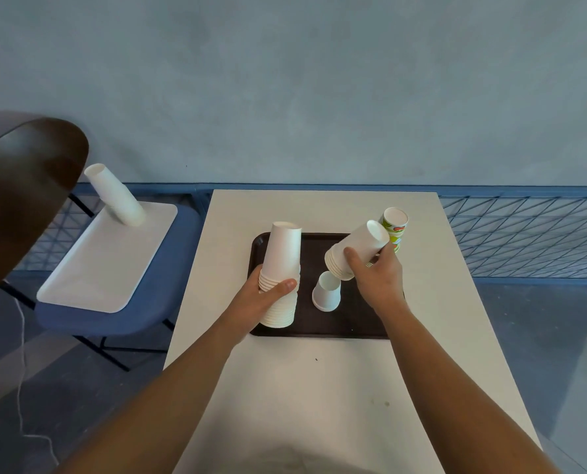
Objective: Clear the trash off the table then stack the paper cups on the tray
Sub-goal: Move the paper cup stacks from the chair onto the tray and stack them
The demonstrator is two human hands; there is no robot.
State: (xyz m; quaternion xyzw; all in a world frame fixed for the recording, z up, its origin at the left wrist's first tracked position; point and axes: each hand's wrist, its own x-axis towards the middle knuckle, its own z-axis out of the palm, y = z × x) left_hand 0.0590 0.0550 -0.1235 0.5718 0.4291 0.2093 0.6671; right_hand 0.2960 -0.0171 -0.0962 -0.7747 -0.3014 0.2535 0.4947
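Observation:
A dark brown tray lies on the white table. On its left side stands a tall stack of upside-down white paper cups, and my left hand grips it low down. My right hand holds a shorter stack of white cups, tilted above the tray's right half. A single white cup stands upside down on the tray between my hands. Behind my right hand stands a stack of green-printed cups, at the tray's far right edge.
To the left, a blue chair carries a white tray with another leaning stack of white cups. A dark round tabletop overhangs at far left. Blue wire fencing runs behind the table.

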